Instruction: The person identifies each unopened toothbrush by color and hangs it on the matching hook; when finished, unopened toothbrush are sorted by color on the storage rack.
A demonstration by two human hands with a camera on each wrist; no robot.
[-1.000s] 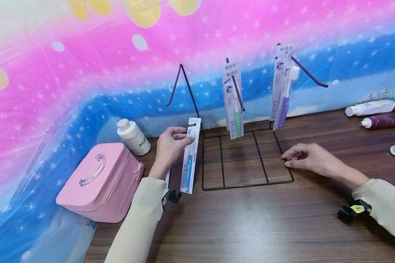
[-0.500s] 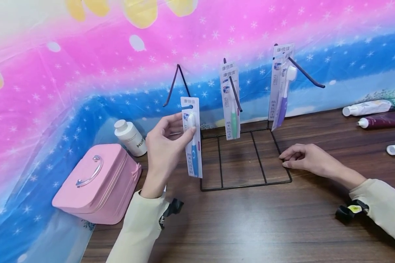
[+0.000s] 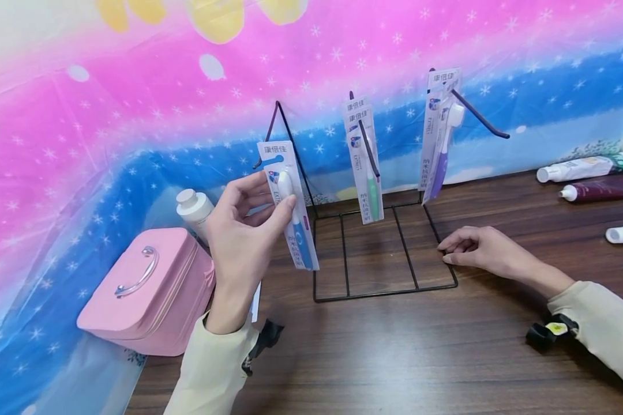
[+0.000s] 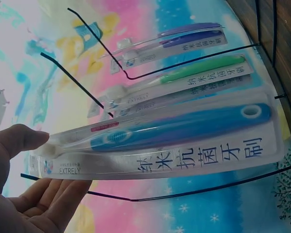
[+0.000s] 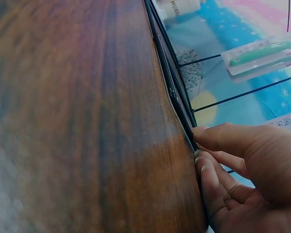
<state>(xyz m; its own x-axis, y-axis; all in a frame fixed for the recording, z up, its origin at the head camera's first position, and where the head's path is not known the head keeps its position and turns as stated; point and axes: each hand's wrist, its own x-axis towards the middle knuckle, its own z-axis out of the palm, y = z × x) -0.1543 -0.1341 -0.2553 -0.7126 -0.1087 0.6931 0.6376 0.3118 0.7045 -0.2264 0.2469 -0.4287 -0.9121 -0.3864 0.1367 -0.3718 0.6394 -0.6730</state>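
Observation:
My left hand [image 3: 241, 242] pinches a packaged blue toothbrush [image 3: 302, 245] near its upper end, thumb in front and fingers behind. The pack's hanging slot faces up, and in the head view its top overlaps the tip of the left hook [image 3: 270, 127] of a black wire rack [image 3: 345, 253]. In the left wrist view the blue toothbrush lies across the picture, with the hook's wire behind it. My right hand [image 3: 485, 251] pinches the right side of the rack's base between thumb and fingers. Green toothbrush packs [image 3: 372, 199] hang on the middle hook, purple ones [image 3: 439, 173] on the right.
At the left stand a pink case [image 3: 135, 288] and a white bottle [image 3: 193, 207]. A white strip [image 3: 256, 302] shows beside my left wrist. Toothpaste tubes, among them a dark red one [image 3: 602, 189], lie along the right edge of the wooden table [image 3: 394, 357].
My left hand has raised the blue toothbrush pack from low beside the rack up toward the left hook, then tilted its top leftward. My right hand keeps its place on the rack's base.

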